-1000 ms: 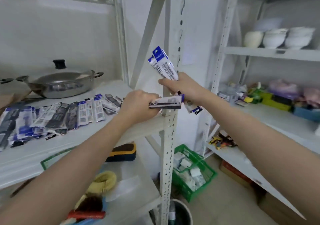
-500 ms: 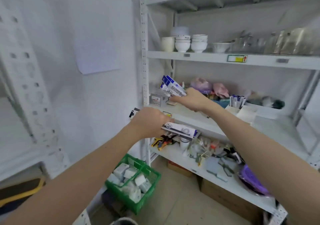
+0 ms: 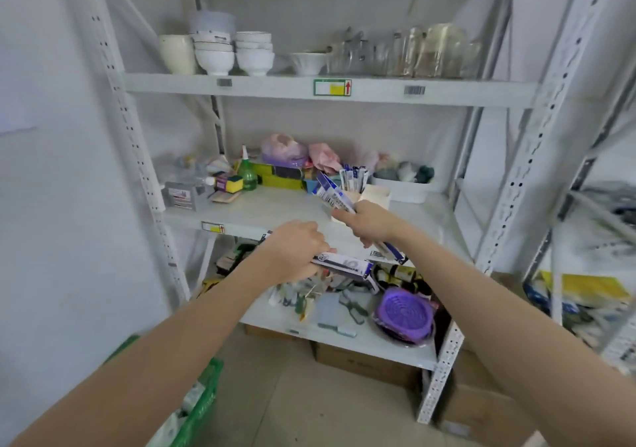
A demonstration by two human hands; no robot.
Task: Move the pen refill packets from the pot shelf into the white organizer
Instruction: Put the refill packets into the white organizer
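Before the middle shelf, the right hand is closed around several pen refill packets; their blue-and-white tops fan up and left, lower ends showing below the fist. Nearer and left, the left hand grips another packet lying flat, its near end hidden. Just beyond the right hand stands the white organizer, partly hidden, packets upright inside.

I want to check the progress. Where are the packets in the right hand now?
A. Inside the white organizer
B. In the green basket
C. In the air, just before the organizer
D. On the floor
C: the right hand holds its packets raised just before the white organizer, not yet inside.
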